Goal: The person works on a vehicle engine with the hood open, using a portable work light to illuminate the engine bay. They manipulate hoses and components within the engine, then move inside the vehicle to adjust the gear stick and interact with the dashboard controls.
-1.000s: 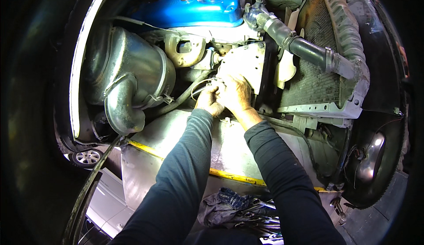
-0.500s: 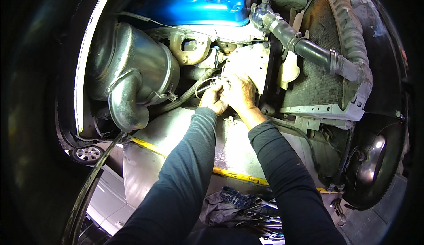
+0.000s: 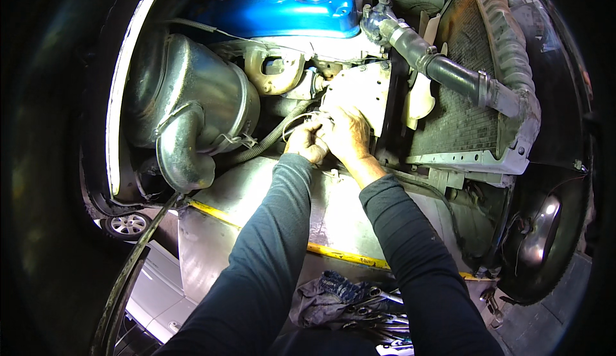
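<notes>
My left hand (image 3: 307, 143) and my right hand (image 3: 347, 136) meet in the engine bay, just below a pale metal plate (image 3: 362, 90) with holes along its edge. The fingers of both are bent and pressed together at one spot. What they pinch there is hidden by the fingers and washed out by glare. A thin pale cable (image 3: 290, 125) loops out beside my left fingers. Behind it a ribbed grey hose (image 3: 273, 139) runs down toward the left.
A large metal air-cleaner canister (image 3: 215, 93) fills the left. Above sits a blue valve cover (image 3: 289, 15). A radiator (image 3: 465, 80) with a black hose (image 3: 454, 77) stands at right. Below are a yellow-edged body panel (image 3: 346, 254), a grey rag (image 3: 317, 305) and several wrenches (image 3: 378, 311).
My left hand and forearm have shifted slightly to the left. The right hand stays nearly in place, fingers still together with the left ones.
</notes>
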A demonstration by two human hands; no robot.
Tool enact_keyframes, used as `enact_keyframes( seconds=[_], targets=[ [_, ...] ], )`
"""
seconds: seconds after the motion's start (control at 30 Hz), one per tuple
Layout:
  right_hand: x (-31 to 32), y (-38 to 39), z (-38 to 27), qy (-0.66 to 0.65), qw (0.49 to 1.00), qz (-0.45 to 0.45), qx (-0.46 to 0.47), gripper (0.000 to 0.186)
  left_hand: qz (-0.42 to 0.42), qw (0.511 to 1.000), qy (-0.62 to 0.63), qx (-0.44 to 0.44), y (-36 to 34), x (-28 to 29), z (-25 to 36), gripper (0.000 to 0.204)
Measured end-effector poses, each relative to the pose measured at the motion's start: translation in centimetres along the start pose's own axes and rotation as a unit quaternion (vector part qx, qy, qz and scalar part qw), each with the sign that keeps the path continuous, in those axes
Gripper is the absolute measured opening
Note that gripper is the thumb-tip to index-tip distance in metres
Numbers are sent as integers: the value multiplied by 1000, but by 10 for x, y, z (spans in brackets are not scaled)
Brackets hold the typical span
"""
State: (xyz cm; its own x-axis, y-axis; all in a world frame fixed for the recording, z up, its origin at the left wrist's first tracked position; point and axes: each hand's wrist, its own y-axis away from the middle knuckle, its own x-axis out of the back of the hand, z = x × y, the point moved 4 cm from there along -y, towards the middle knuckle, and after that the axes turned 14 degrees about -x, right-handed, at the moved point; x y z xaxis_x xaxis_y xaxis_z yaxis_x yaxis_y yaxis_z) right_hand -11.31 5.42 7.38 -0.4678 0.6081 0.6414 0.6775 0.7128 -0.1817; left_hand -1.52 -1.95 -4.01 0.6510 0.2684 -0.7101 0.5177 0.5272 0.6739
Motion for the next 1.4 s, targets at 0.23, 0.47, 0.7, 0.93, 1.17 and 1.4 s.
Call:
enact_keyframes(
  seconds=[0.23, 0.47, 0.7, 0.93, 1.17, 1.4],
  targets=[
    [2, 1, 0, 4, 1000, 7, 3, 21, 20, 1000, -6, 0, -4, -2, -7, 6],
    [1, 0, 0, 0, 1000, 2, 0, 21, -19, 1000, -22, 7, -3, 0, 1, 8],
    [2, 1, -1, -2, 1000, 8, 3, 23, 49, 997, -50, 30, -2, -1, -6, 4],
    [3, 1, -2, -8, 1000, 3, -8, 23, -11, 997, 76, 30, -22, 18, 0, 10],
    [3, 1, -3, -3, 1000, 3, -5, 22, 47, 999, -9, 0, 2, -1, 1, 6],
    [1, 0, 1, 3, 1000, -3, -8, 22, -2, 1000, -15, 19, -7, -3, -4, 11]
  ],
)
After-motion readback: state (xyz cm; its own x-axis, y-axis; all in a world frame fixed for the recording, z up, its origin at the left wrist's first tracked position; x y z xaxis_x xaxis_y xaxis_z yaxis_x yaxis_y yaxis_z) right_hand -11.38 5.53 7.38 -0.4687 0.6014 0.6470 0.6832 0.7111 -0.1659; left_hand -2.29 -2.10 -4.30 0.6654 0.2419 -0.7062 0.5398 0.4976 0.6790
